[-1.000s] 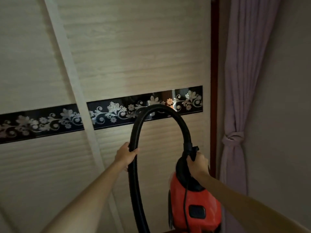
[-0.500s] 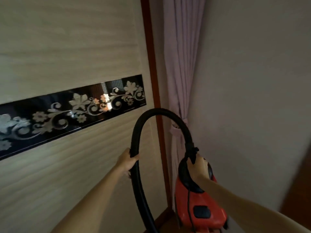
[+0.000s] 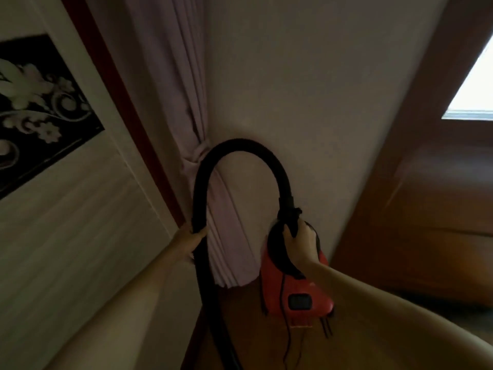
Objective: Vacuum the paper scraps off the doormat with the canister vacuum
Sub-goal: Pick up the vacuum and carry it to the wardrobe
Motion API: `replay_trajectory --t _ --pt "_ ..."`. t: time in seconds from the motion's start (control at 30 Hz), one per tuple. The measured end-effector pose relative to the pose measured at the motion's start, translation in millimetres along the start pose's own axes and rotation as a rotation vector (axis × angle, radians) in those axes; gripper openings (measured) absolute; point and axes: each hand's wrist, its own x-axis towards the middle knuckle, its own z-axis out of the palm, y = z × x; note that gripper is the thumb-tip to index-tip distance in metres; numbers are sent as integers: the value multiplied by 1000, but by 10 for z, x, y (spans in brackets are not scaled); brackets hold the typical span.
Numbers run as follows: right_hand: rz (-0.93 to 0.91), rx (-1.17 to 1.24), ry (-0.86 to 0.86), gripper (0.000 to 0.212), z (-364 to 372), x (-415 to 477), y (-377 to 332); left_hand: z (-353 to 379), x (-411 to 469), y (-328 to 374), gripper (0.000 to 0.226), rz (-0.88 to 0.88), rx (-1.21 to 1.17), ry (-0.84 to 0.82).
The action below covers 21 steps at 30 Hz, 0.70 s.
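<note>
I hold the red canister vacuum (image 3: 298, 292) up off the floor. My right hand (image 3: 302, 243) is closed around its black top handle, where the hose joins the body. The black ribbed hose (image 3: 240, 145) arches up from there and comes down on the left. My left hand (image 3: 190, 240) grips that descending part of the hose, which runs on past the bottom edge of the view. A thin black cord dangles below the canister. No doormat or paper scraps are in view.
A tied pale lilac curtain (image 3: 197, 161) hangs in the corner behind the hose. A light wardrobe door with a black floral band (image 3: 40, 108) fills the left. A plain wall (image 3: 306, 89) is ahead, a brown wooden door (image 3: 426, 222) at the right.
My view has swung to the right, from the wardrobe door past the curtain to the wall and wooden door. Both hands keep their grips and the vacuum comes along.
</note>
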Motion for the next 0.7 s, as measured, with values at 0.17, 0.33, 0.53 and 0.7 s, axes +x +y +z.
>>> replay_trajectory --t 0.17,0.33,0.53,0.7 --pt "158 -35 102 33 1 -180 409 345 499 -108 95 79 141 -142" --pt "270 -70 107 33 75 -379 847 702 713 -271 65 78 221 -191" --pt "360 -63 81 28 309 -571 1297 1061 762 -699 58 37 243 -177" --pt "384 -98 50 22 577 -653 1618 1299 796 -1296 60 -38 174 -187"
